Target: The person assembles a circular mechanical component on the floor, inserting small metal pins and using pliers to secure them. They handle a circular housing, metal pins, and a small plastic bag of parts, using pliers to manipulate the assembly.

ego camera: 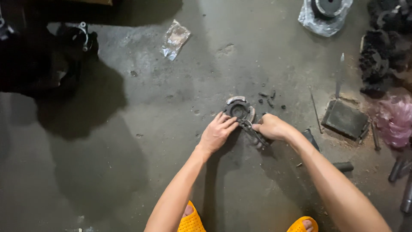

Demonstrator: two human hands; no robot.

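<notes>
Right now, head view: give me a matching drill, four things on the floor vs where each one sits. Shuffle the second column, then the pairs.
Things:
1. crumpled plastic wrapper
2. round metal part
3. dark flat block
4. orange sandals

Places:
A. bottom edge, under the forearms
B. right side, on the dusty patch
C. upper middle-left, alone on the concrete floor
D. centre, at the fingertips of the left hand, just ahead of the right hand

Pairs: 1-C, 2-D, 3-B, 4-A

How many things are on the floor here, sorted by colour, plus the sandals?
Orange sandals: 2
Pink bag: 1
Clear plastic wrappers: 2
Dark flat block: 1
Round metal part under both hands: 1
Total: 7
</notes>
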